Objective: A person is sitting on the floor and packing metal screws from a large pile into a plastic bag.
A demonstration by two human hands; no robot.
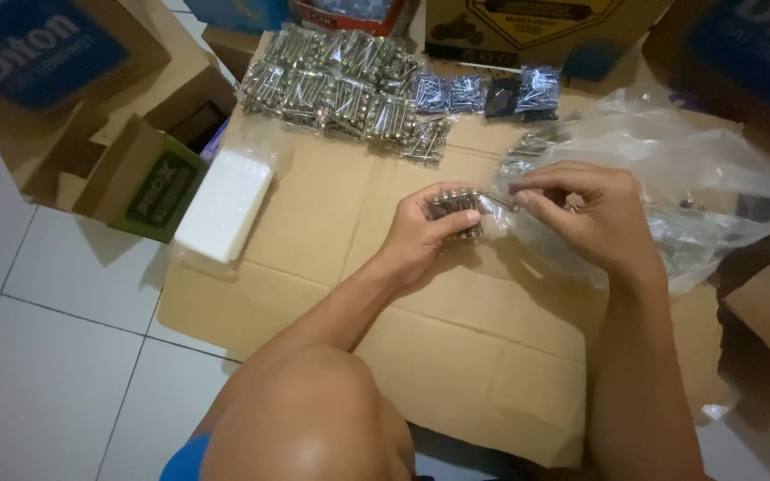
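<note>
Left hand [425, 230] clasps bolt bundle [456, 207]; right hand [585, 209] pinches one bolt [497, 199]; green-labelled box [146, 183] left.

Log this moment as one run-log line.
left hand: holds small bag of bolts | right hand: pinches one bolt at bag mouth | below: flattened cardboard | behind: filled bolt packets

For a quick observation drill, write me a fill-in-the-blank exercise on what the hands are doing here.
1. The left hand holds a small packet of ____.
2. The right hand pinches a single bolt over a clear ____ bag.
3. Everything lies on flattened ____ spread on the tiled floor.

Missing words: bolts; plastic; cardboard
</note>
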